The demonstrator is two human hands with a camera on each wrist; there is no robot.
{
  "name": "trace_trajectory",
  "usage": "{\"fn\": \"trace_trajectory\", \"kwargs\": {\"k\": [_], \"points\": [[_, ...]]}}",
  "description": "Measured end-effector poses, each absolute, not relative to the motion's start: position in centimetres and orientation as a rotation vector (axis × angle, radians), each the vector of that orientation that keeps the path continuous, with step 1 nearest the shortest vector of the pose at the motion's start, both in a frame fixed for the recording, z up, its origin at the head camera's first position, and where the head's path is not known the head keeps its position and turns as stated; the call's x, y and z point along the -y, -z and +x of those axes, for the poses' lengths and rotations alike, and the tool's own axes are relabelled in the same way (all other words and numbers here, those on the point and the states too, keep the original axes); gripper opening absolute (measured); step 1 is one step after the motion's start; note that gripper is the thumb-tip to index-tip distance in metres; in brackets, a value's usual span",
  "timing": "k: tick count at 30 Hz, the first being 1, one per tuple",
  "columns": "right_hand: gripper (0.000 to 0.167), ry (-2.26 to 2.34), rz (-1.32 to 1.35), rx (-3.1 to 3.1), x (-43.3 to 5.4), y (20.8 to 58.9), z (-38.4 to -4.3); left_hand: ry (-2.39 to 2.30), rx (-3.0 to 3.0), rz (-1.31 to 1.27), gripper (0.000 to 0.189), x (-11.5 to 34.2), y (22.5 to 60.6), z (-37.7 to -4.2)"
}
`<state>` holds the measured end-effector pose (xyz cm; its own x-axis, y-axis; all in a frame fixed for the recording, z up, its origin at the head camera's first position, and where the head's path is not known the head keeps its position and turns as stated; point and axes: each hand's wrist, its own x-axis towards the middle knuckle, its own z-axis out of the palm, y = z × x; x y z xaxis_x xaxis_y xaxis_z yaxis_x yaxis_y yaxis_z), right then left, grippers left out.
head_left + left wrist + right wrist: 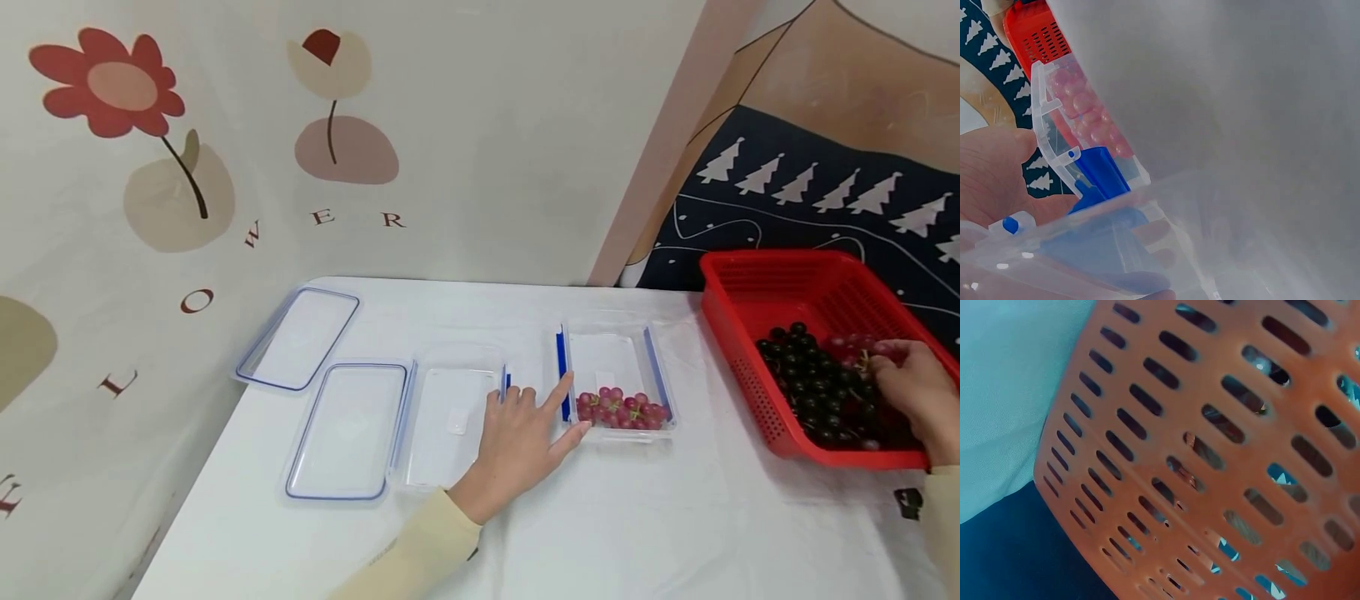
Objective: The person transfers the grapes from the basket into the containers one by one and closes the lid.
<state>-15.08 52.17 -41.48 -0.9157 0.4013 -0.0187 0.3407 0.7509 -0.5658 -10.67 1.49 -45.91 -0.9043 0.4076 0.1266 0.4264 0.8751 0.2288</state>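
My left hand (517, 442) rests, fingers spread, against the clear plastic box (617, 379) of pink grapes (621, 409); at three o'clock my right hand (917, 398) pinches grapes in the slotted red basket (780, 287).

A table (645, 533) w/ a white cloth fills the lower part of the head view, lit evenly w/ soft shadows. Behind the table, to its left, hangs a cream backdrop (465, 125) printed w/ 2 flowers, 1 red (112, 83) & 1 pale w/ a dark red tip (330, 58), plus scattered brown letters. Behind the table's right end is a tan & navy hanging (825, 167) w/ a row of white pine trees.
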Motion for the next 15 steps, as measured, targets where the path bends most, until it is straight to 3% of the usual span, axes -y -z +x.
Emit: {"fn": "trace_trajectory", "kwargs": {"k": [8,15], "points": [[0.041,-0.853,-0.665,2.607,-51.1,41.2,-15.2,0.404,2.977,-0.658,0.077,-1.4,45.8,-10.6],[0.029,-1.027,-0.593,2.457,-50.5,40.9,-15.1,0.396,2.962,-0.675,0.078,-1.4,45.8,-10.6]]}}
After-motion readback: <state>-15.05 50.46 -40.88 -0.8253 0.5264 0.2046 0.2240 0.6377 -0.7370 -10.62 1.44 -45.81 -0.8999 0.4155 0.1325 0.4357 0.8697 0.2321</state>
